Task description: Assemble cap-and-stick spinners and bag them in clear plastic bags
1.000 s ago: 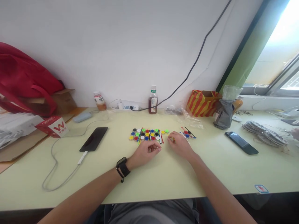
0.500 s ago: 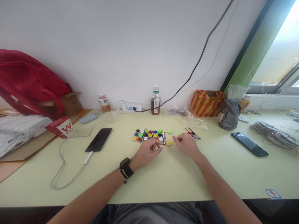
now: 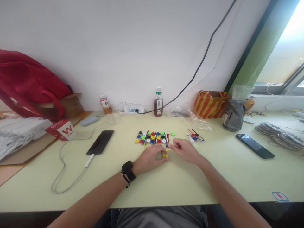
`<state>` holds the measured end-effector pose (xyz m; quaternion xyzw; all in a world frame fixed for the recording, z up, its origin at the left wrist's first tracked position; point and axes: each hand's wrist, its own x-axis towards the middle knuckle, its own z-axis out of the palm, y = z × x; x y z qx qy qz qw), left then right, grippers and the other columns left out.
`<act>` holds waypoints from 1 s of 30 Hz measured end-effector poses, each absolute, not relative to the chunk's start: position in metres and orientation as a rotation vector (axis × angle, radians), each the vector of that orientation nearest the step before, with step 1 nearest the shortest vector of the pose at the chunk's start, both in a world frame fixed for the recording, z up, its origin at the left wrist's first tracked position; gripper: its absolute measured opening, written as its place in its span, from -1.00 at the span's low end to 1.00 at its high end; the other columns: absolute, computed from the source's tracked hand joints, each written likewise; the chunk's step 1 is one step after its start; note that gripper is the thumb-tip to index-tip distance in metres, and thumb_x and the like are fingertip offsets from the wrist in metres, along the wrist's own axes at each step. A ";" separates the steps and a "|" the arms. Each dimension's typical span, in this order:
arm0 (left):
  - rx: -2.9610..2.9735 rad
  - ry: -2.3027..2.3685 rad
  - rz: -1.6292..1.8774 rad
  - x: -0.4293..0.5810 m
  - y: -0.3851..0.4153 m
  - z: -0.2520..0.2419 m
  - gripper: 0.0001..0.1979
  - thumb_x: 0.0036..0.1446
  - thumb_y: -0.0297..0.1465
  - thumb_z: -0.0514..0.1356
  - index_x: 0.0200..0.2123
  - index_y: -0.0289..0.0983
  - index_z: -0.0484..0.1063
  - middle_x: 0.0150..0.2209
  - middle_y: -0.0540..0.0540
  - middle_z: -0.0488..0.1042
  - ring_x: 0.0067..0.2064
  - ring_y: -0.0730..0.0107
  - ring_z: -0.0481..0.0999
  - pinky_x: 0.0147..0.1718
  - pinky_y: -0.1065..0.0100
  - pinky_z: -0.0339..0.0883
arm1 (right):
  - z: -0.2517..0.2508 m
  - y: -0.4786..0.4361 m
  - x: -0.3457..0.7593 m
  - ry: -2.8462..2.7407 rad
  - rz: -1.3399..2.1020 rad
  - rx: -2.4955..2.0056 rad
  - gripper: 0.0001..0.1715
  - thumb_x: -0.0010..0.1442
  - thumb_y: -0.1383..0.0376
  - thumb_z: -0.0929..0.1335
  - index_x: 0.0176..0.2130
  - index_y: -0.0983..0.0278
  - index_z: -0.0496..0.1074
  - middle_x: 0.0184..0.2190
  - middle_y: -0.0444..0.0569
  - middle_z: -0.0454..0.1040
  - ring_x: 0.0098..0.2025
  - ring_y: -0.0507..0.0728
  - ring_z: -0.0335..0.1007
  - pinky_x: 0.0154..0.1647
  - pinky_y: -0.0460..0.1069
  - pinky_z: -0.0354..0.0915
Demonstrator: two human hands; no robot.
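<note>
My left hand (image 3: 155, 157), with a dark watch at its wrist, pinches a small yellow disc (image 3: 165, 155) between thumb and fingers, just above or on the table. My right hand (image 3: 184, 149) is close by on the right, its fingers curled shut around the end of a thin yellow stick (image 3: 168, 149), which points towards the yellow disc. Behind the hands lie rows of coloured discs (image 3: 153, 137) with thin coloured sticks (image 3: 167, 139) across them. A lone green disc (image 3: 173, 134) sits behind my right hand. More sticks and discs (image 3: 195, 138) lie to its right.
A black phone (image 3: 100, 142) on a charging cable (image 3: 63, 164) lies to the left. At right rest another dark device (image 3: 255, 146) and stacked grey discs (image 3: 279, 136). Along the wall stand a dark drink bottle (image 3: 158, 103), a striped bag (image 3: 209, 104) and a power strip (image 3: 134, 110).
My left hand has taken hold of the yellow disc and drawn it left and nearer. My right hand has moved left and slightly nearer with the yellow stick, closing the gap between the hands.
</note>
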<state>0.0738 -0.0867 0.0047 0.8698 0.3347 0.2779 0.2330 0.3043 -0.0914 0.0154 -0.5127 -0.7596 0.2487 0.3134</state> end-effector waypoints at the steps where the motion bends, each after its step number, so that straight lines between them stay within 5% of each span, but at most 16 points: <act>1: 2.357 0.925 0.776 0.074 -0.086 0.005 -0.84 0.17 -0.30 0.37 -0.22 -0.21 0.52 -0.30 -0.02 0.50 -0.30 0.33 0.45 -0.28 0.33 0.28 | 0.018 -0.092 0.305 -1.964 0.710 -1.321 -0.56 0.37 0.04 0.26 -0.44 0.19 0.09 -0.58 -0.27 0.04 -0.53 0.02 -0.06 -0.49 -0.05 -0.09; 6: 2.103 0.849 0.725 0.075 -0.084 0.002 -0.81 0.21 -0.28 0.32 -0.17 -0.24 0.49 -0.50 0.07 0.39 -0.47 0.44 0.37 -0.49 0.43 0.23 | 0.029 -0.092 0.305 -1.934 0.844 -1.152 -0.56 0.45 -0.05 0.14 -0.31 0.17 0.24 -0.49 -0.19 0.18 -0.45 0.08 0.08 -0.44 -0.04 0.07; 13: 1.856 0.780 0.769 0.078 -0.080 0.001 -0.73 0.16 -0.23 0.38 -0.18 -0.30 0.58 -0.36 -0.05 0.52 -0.39 0.44 0.44 -0.38 0.40 0.37 | 0.026 -0.089 0.304 -1.836 0.797 -1.121 -0.55 0.38 -0.07 0.26 -0.31 0.21 0.38 -0.33 -0.06 0.37 -0.30 0.11 0.26 -0.31 -0.01 0.23; 20: 1.612 0.773 0.802 0.076 -0.077 -0.002 -0.54 -0.03 -0.24 0.52 -0.08 -0.29 0.56 -0.26 -0.09 0.57 -0.30 0.41 0.55 -0.26 0.35 0.48 | 0.024 -0.084 0.310 -1.404 1.213 -1.010 -0.57 0.22 -0.06 0.44 -0.35 0.24 0.43 -0.57 -0.18 0.36 -0.54 0.03 0.25 -0.48 -0.02 0.24; 24: 1.555 0.750 0.800 0.077 -0.077 -0.001 -0.48 -0.08 -0.27 0.55 -0.06 -0.30 0.54 -0.25 -0.10 0.57 -0.27 0.37 0.59 -0.23 0.32 0.51 | 0.026 -0.088 0.308 -1.416 1.340 -0.909 -0.68 0.13 0.06 0.53 -0.31 0.25 0.55 -0.43 -0.05 0.57 -0.46 0.08 0.45 -0.39 0.02 0.39; 30: 1.559 0.680 0.850 0.080 -0.079 0.003 -0.52 0.00 -0.25 0.52 -0.03 -0.28 0.55 -0.09 -0.19 0.59 -0.17 0.27 0.63 -0.12 0.22 0.54 | 0.026 -0.093 0.302 -1.527 1.342 -0.913 -0.73 0.13 0.09 0.52 -0.32 0.25 0.62 -0.43 -0.04 0.59 -0.36 0.13 0.56 -0.25 0.07 0.49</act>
